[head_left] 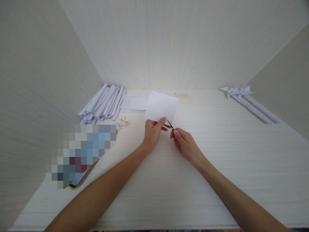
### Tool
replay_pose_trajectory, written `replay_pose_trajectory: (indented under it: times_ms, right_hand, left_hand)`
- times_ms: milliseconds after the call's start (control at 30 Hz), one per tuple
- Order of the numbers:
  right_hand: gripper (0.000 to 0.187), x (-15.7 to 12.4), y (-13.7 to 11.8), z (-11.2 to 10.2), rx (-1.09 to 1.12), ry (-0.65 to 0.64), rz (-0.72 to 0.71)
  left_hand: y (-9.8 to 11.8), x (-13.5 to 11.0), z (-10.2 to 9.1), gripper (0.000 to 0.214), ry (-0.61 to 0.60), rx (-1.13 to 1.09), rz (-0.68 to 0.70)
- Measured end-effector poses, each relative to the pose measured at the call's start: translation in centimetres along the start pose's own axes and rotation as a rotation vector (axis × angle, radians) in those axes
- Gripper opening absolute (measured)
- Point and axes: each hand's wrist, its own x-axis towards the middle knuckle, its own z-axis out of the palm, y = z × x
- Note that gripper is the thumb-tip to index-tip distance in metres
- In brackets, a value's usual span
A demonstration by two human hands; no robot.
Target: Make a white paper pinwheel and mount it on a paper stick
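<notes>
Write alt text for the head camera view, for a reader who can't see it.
A person's left hand holds white paper over a pale table, while the right hand holds a thin dark tool, possibly scissors, at its near edge. Paper rolls and loose sheets lie back left, paper pinwheels back right, a mostly pixelated phone nearer left.

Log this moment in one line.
left hand: holds paper | right hand: holds pointed tool, tip at paper's near edge | pinwheels: far right

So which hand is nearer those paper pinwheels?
Right. The right hand, holding a small tool, is left of the paper pinwheels; the left hand, holding white paper, is farther left.
</notes>
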Motion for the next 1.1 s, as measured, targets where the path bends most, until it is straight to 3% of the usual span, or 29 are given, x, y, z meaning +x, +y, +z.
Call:
replay_pose_trajectory:
  times_ms: [433,1100]
  right_hand:
    - [0.036,-0.04,0.19,0.00,0.024,0.018,-0.008]
    - [0.038,-0.13,0.16,0.04,0.113,0.025,0.005]
  left_hand:
    - [-0.03,0.00,0.08,0.027,-0.064,-0.010,-0.012]
    - [-0.03,-0.24,0.29,0.018,-0.086,0.023,-0.030]
